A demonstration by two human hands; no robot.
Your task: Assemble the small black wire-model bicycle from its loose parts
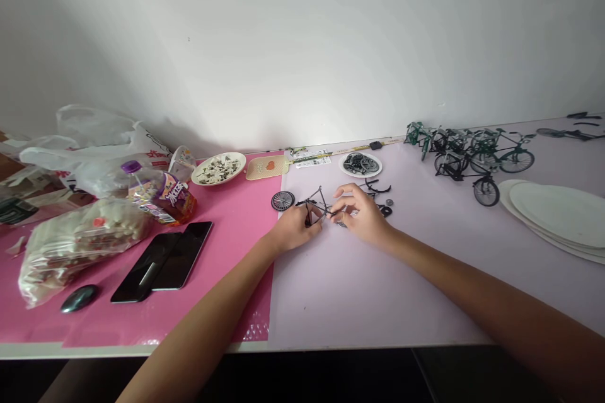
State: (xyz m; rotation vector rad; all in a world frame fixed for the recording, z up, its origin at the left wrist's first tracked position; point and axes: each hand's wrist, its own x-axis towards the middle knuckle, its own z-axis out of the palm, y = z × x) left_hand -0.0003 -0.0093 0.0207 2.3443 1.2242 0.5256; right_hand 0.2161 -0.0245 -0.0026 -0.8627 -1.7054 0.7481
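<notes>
Pink-and-lilac worktop (pixel 378 308), two phones (pixel 185 254), one purple-capped bottle (pixel 165 196), and it's the left hand (pixel 297 228), nearly closed, gripping one bicycle frame (pixel 323 199), right hand (pixel 363 215) barely open, pinching it too

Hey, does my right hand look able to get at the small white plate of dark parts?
Likely yes: the small white plate sits just beyond your right hand, and the dark curved part near that path lies low. The hand's fingertips are on the dark bicycle frame, though, so it may need releasing.

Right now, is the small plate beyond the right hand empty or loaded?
Loaded: dark miniature bicycle parts lie heaped on the white plate.
</notes>
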